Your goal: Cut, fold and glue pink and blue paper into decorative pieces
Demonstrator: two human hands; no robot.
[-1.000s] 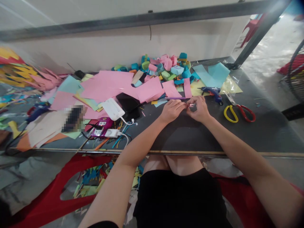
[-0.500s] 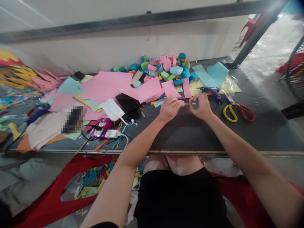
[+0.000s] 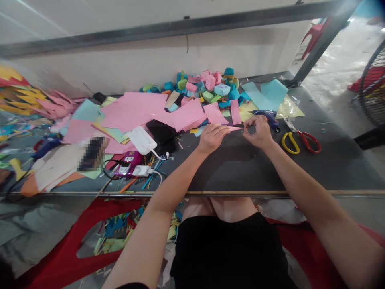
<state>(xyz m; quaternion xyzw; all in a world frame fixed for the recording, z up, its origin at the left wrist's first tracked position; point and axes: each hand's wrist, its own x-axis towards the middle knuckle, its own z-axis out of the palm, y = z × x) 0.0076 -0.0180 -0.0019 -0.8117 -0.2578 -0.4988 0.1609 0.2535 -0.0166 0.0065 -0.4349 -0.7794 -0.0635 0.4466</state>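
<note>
My left hand [image 3: 213, 139] is closed on a narrow strip of pink paper [image 3: 234, 129], which points to the right and tapers toward its far end. At that end my right hand [image 3: 259, 131] makes a pinch, thumb and forefinger curled into a ring around the strip's tip. The exact contact at the tip is too small to see clearly. Just behind the hands lie two cut pieces of pink paper, a wider one [image 3: 215, 113] and a narrow one [image 3: 236, 112]. A blue glue gun [image 3: 266, 114] rests right behind my right hand.
Scissors [image 3: 300, 138] with yellow and red handles lie right of my hands. Folded paper pieces [image 3: 210, 83] are heaped at the back. Left are pink sheets [image 3: 135, 108], a black phone-like object [image 3: 161, 131], a white power bank [image 3: 142, 139] and a purple power strip [image 3: 130, 163] with cables.
The pink strip has turned so more of its flat face shows between the hands. My right hand has shifted slightly right, and its fingers curl at the strip's tip.
</note>
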